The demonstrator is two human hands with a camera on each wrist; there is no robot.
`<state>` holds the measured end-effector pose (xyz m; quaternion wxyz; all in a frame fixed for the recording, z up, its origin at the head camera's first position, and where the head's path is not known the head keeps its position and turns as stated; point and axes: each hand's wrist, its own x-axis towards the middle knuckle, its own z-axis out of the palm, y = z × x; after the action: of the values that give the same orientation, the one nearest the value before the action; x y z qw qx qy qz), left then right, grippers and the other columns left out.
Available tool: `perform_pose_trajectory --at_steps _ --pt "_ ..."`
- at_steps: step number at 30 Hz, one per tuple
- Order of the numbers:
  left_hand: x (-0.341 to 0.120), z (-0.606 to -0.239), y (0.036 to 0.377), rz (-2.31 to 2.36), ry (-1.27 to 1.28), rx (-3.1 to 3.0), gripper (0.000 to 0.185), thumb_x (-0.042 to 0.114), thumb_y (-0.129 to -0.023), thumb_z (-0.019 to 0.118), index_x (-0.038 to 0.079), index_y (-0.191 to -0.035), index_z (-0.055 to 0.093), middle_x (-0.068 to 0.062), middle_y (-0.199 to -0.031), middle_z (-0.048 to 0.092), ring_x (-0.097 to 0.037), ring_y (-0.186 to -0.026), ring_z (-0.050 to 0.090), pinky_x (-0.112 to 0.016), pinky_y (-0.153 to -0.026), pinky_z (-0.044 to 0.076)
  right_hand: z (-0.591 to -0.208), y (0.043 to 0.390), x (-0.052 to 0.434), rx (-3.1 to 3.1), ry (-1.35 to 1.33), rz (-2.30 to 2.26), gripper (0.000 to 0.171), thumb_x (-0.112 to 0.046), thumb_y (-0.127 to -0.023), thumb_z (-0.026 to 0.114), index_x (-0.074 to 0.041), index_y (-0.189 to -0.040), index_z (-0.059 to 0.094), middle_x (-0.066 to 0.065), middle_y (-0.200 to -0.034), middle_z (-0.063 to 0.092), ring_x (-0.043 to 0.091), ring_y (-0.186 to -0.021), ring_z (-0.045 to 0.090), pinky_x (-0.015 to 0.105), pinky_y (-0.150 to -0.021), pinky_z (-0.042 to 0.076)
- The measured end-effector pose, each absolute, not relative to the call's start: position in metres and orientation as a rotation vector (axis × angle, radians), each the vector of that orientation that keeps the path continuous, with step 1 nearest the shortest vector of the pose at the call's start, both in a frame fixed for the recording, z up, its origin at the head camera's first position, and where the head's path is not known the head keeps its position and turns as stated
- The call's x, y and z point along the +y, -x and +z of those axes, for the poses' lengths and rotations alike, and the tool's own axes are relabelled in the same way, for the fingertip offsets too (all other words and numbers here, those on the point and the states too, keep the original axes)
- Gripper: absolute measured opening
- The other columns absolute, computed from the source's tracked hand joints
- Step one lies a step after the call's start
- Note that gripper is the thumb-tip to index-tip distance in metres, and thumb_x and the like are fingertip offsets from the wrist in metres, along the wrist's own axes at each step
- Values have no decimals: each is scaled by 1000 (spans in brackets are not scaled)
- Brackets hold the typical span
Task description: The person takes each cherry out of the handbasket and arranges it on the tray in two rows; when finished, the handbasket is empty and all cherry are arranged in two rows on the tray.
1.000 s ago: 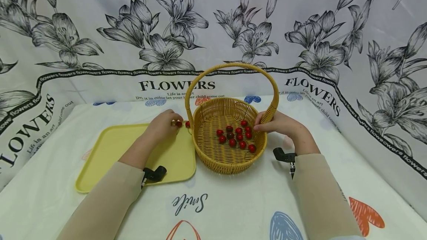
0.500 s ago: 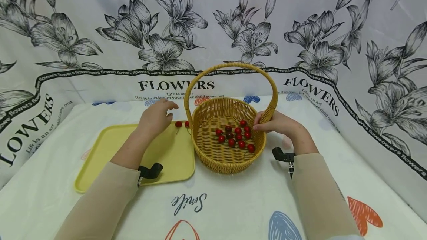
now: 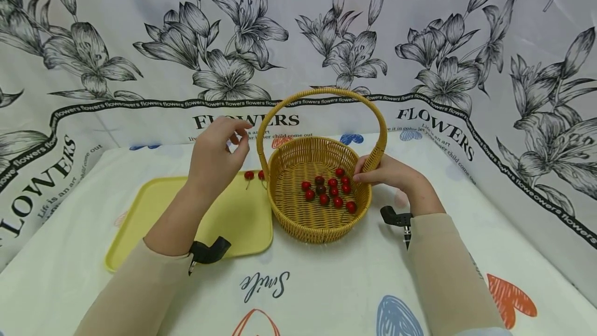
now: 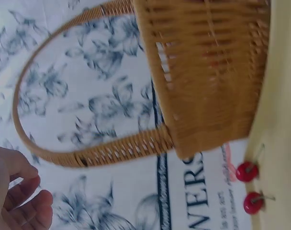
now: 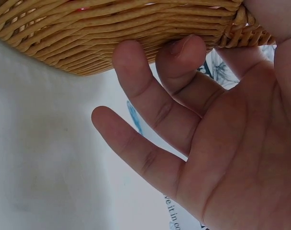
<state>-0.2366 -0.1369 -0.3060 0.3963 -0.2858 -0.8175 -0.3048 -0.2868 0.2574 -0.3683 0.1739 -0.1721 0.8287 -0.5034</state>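
I count twelve cherries (image 3: 324, 199) in one basket (image 3: 322, 235), pinched by the right hand (image 3: 391, 173) at three o'clock; the handle (image 3: 262, 147) stands between those and the left hand (image 3: 216, 148), loosely curled, empty; one tray (image 3: 235, 224) at nine o'clock bears two cherries (image 3: 249, 175).

On the tablecloth (image 3: 336, 279), a tray (image 3: 240, 227) is placed left of a wicker basket (image 3: 319, 233). Cherries (image 3: 333, 191) are gathered inside the basket; two more cherries (image 3: 249, 175) are set at the tray's far right corner. Behind, a floral backdrop (image 3: 308, 77) is seen.
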Motion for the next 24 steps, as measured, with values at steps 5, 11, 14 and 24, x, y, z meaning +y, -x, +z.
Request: perform_pose_trajectory --at_steps 5,11,14,24 --pt "-113 -301 222 -799 902 -1998 21 -9 -88 70 -1 -107 72 -11 -91 66 -22 -77 58 -30 -58 45 -369 286 264 2365 475 -1424 23 -18 -91 79 -1 -101 67 18 -108 69 34 -110 65 46 -92 53" --pt "-84 -308 204 -816 1126 -2082 26 -2 -88 76 0 -113 71 -6 -95 67 -17 -81 59 -29 -65 51 -372 283 266 2364 476 -1435 21 -17 -92 78 -1 -101 67 17 -106 69 33 -108 65 46 -92 53" --pt "-71 -317 200 -732 1216 -2250 24 6 -89 78 5 -113 72 -2 -101 68 -14 -87 62 -27 -73 54 -373 284 263 2357 496 -1423 23 -20 -92 79 -3 -102 68 16 -106 68 32 -107 63 46 -92 51" --pt "-22 -345 236 -132 1152 -3000 27 10 -99 67 17 -123 75 -4 -111 64 -17 -94 63 -35 -80 55 -368 288 259 2323 484 -1449 18 -15 -92 77 -2 -100 68 18 -108 70 33 -108 67 48 -93 53"
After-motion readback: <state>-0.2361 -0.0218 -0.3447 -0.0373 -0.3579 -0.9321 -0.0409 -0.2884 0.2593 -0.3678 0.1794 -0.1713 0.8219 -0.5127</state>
